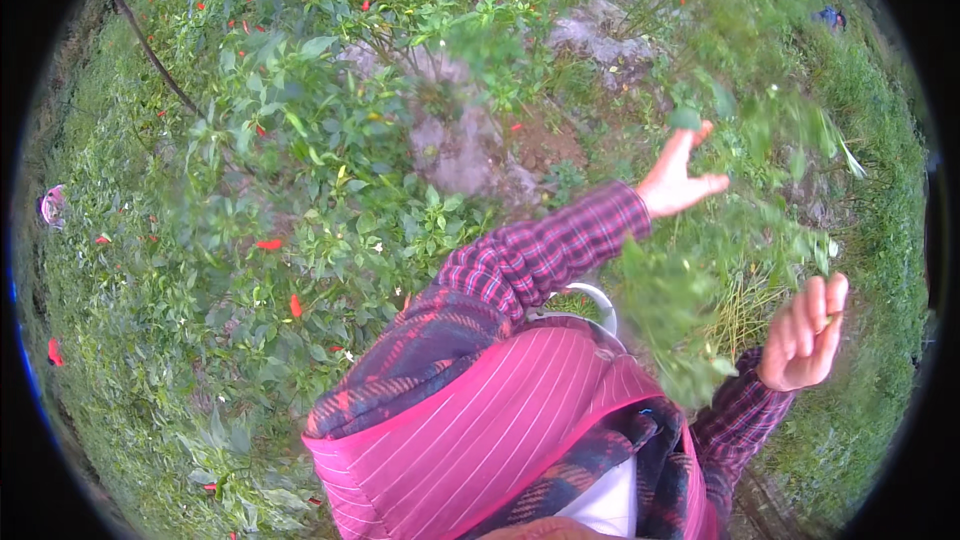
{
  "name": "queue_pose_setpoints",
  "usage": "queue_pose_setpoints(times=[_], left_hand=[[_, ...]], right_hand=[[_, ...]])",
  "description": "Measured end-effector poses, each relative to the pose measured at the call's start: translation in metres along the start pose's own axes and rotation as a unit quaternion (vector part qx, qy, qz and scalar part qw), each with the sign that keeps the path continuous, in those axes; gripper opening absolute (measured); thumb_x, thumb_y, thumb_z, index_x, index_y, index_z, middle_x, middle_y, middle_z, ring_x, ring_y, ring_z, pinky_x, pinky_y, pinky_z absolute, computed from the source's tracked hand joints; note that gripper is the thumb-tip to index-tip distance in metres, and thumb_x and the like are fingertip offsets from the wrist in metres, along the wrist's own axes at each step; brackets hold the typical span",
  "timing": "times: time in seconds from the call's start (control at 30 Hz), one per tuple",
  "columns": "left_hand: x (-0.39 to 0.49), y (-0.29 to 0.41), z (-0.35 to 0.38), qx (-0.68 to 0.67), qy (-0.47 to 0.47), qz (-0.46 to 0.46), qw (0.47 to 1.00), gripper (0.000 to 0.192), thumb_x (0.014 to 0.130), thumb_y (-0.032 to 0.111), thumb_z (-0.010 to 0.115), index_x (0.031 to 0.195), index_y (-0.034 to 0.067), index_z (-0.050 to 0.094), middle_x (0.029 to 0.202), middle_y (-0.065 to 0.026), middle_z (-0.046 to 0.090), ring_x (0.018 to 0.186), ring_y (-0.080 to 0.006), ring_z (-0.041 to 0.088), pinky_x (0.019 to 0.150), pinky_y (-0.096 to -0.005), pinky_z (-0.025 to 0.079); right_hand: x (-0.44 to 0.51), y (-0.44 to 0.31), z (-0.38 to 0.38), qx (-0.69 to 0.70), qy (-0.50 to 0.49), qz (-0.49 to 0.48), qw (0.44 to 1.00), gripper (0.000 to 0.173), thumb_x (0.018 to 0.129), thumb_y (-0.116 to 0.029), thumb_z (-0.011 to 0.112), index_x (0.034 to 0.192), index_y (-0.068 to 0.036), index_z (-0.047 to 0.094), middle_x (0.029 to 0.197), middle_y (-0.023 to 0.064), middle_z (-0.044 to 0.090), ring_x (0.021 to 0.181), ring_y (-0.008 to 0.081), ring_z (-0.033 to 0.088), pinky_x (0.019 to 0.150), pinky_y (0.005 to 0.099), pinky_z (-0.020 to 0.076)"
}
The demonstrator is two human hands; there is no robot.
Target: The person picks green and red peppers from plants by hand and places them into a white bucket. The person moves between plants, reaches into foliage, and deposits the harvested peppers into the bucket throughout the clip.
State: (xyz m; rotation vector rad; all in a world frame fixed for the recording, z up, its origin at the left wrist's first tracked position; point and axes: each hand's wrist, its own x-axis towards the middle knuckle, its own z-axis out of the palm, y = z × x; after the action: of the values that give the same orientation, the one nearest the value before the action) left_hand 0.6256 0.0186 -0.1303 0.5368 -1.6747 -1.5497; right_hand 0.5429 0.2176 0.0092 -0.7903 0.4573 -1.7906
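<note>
My left hand (pixel 679 178) reaches into the foliage of a chili pepper plant (pixel 750 142), thumb and fingers spread, a leaf partly covering the fingertips. No object shows in its grasp. Lower on the right, my right hand (pixel 804 337) has its fingers curled, with a small greenish thing (pixel 831 318) pinched between thumb and fingers; what it is exactly is too small to tell. Blurred leafy branches (pixel 675 315) hang between the two hands. Below my left forearm, the white rim of a round container (pixel 609 309) shows, mostly hidden by my pink striped garment (pixel 495 427).
Dense chili plants (pixel 360 217) bear several red chilies (pixel 295 306). Grey sheeting (pixel 457 154) and bare soil (pixel 551 142) show between rows. A dark stick (pixel 150 52) leans at upper left. Dry stalks (pixel 742 319) lie near my right hand. A blue-clad figure (pixel 831 17) appears far off.
</note>
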Motion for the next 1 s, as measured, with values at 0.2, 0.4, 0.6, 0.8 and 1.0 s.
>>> queue_pose_setpoints(times=[0.2, 0.4, 0.6, 0.8, 1.0], left_hand=[[0.011, -0.058, -0.152, -0.126, 0.420, -0.021, 0.898, 0.023, 0.087, 0.012, 0.050, 0.107, 0.002, 0.053, 0.100, -0.0094, 0.056, 0.094, -0.0197, 0.052, 0.087, -0.0332, 0.042], [-0.022, -0.131, -0.320, 0.105, 0.495, -0.056, 0.860, 0.019, 0.082, 0.008, 0.054, 0.099, 0.003, 0.058, 0.095, -0.0072, 0.061, 0.088, -0.0171, 0.056, 0.078, -0.0292, 0.045], [-0.014, -0.168, -0.329, 0.479, 0.295, -0.084, 0.823, 0.035, 0.074, 0.010, 0.059, 0.108, 0.007, 0.059, 0.115, -0.0139, 0.055, 0.105, -0.0308, 0.053, 0.088, -0.0385, 0.043], [-0.015, -0.155, -0.320, 0.565, 0.182, -0.144, 0.792, 0.028, 0.074, 0.015, 0.064, 0.102, 0.015, 0.063, 0.105, -0.0109, 0.055, 0.097, -0.0293, 0.055, 0.080, -0.0393, 0.046], [-0.035, -0.155, -0.317, 0.584, 0.149, -0.040, 0.797, 0.021, 0.074, 0.014, 0.063, 0.095, 0.012, 0.063, 0.088, -0.0098, 0.054, 0.086, -0.0288, 0.055, 0.073, -0.0392, 0.046]], right_hand=[[0.015, 0.075, 0.055, -0.116, -0.108, 0.303, 0.940, 0.012, 0.079, 0.001, 0.043, 0.090, -0.003, 0.045, 0.071, 0.0056, 0.053, 0.050, 0.0073, 0.045, 0.044, 0.0205, 0.0371], [0.043, 0.153, 0.038, -0.137, -0.178, 0.470, 0.854, 0.018, 0.080, 0.002, 0.037, 0.091, -0.004, 0.049, 0.071, 0.0006, 0.051, 0.057, 0.0061, 0.044, 0.050, 0.0198, 0.0363], [0.061, 0.243, -0.018, -0.223, -0.173, 0.504, 0.816, 0.025, 0.079, 0.001, 0.033, 0.096, -0.006, 0.050, 0.075, 0.0010, 0.055, 0.061, 0.0072, 0.051, 0.049, 0.0192, 0.0373], [0.093, 0.292, -0.065, -0.348, -0.100, 0.494, 0.790, 0.008, 0.088, -0.011, 0.045, 0.091, -0.010, 0.053, 0.075, -0.0024, 0.055, 0.061, 0.0045, 0.050, 0.046, 0.0172, 0.0348], [0.154, 0.379, -0.113, -0.332, 0.022, 0.403, 0.853, 0.011, 0.088, -0.017, 0.053, 0.090, -0.008, 0.058, 0.071, -0.0035, 0.055, 0.059, 0.0034, 0.049, 0.046, 0.0175, 0.0351]])
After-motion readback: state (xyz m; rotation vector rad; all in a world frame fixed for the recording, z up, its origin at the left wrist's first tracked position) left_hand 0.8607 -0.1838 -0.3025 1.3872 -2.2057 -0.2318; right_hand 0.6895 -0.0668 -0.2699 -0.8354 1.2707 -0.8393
